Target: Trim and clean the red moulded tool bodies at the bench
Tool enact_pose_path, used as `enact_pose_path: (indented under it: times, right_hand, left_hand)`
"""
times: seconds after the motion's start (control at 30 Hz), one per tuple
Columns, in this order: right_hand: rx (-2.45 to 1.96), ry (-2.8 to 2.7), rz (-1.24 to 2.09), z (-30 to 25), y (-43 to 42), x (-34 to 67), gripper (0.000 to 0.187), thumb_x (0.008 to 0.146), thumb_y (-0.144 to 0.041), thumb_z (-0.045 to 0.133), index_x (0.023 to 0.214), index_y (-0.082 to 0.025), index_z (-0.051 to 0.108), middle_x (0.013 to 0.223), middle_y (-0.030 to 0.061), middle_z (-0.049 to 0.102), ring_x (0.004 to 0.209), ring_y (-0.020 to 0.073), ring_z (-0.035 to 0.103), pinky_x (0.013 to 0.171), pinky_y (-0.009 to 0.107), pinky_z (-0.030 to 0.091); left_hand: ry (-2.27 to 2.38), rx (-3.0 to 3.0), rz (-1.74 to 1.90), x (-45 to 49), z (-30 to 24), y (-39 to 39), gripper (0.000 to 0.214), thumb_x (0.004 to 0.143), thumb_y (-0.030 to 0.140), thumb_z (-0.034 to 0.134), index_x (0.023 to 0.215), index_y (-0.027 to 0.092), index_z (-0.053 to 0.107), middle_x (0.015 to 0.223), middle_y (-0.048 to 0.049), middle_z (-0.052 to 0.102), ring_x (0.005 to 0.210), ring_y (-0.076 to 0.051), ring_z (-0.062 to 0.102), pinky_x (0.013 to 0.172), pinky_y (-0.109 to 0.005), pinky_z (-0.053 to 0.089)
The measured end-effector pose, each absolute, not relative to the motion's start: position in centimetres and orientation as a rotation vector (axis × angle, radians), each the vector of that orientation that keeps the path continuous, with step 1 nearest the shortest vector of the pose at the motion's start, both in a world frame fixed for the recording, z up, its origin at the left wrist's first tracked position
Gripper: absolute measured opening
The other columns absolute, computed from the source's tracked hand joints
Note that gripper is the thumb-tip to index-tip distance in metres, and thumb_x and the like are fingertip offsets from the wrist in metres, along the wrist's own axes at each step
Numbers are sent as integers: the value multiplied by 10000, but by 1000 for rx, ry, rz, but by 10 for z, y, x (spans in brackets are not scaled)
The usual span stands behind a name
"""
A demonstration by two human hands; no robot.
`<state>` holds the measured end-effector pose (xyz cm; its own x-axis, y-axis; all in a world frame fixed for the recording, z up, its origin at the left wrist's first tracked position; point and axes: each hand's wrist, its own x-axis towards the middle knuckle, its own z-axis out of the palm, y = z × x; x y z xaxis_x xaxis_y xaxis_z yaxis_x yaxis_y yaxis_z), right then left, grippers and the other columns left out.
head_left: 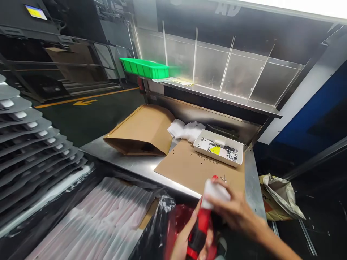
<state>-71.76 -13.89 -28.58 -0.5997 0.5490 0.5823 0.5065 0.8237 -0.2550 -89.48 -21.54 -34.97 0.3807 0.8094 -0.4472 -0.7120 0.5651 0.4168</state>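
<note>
Near the front edge of the metal table, my left hand [182,242] is wrapped round a red-and-black object [201,225] held upright; its exact kind is unclear. My right hand [234,207], smeared by motion, presses a white cloth-like piece [212,192] against the top of that object. A small red tip [215,177] shows just above the white piece. Behind my hands lies a flat cardboard sheet [180,164] with a few small dark bits and thin metal pieces [223,178] on it.
A white tray [199,146] of small black parts sits on the cardboard, beside white cloths [188,130] and an open brown paper bag [143,126]. A green bin [145,68] rests above. Plastic-wrapped items [108,216] fill a box at front left; stacked grey parts [35,144] stand left.
</note>
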Motion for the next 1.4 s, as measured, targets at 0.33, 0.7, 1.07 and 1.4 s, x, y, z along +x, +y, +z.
enact_pose_path:
  times: [0.33, 0.7, 1.07, 1.4]
  right_hand:
    - [-829, -2289, -23, -277, -142, -715, 369, 986, -181, 430, 1293, -276, 612, 1377, 152, 563, 1082, 222, 687, 806, 312, 610]
    - [-932, -2406, 53, -286, -151, -728, 570, 1033, -459, 166, 1393, -215, 534, 1488, 238, 458, 977, 260, 739, 742, 382, 634]
    - [-842, -2403, 179, -296, -150, -736, 459, 1036, -355, 262, 1357, -255, 574, 1458, 120, 536, 1126, 233, 686, 865, 327, 617]
    - [-873, -2382, 149, -298, -148, -738, 404, 1012, -274, 347, 1313, -208, 608, 1444, 164, 538, 1156, 270, 668, 896, 386, 614]
  left_hand:
    - [239, 132, 766, -908, -346, -209, 564, 853, 547, 658, 517, 103, 571, 374, 21, 453, 261, -13, 343, 281, -108, 200]
    - [232, -25, 797, -902, -342, -209, 473, 703, 424, 852, 515, 72, 597, 425, 13, 523, 282, -3, 413, 279, -78, 232]
    - [746, 121, 985, -886, -337, -214, 661, 813, 728, 553, 1142, 168, 674, 397, 41, 493, 271, -36, 340, 297, -102, 217]
    - [914, 334, 1052, -886, -337, -215, 845, 764, 835, 432, 1328, 222, 573, 397, 35, 520, 293, -85, 378, 307, -150, 259]
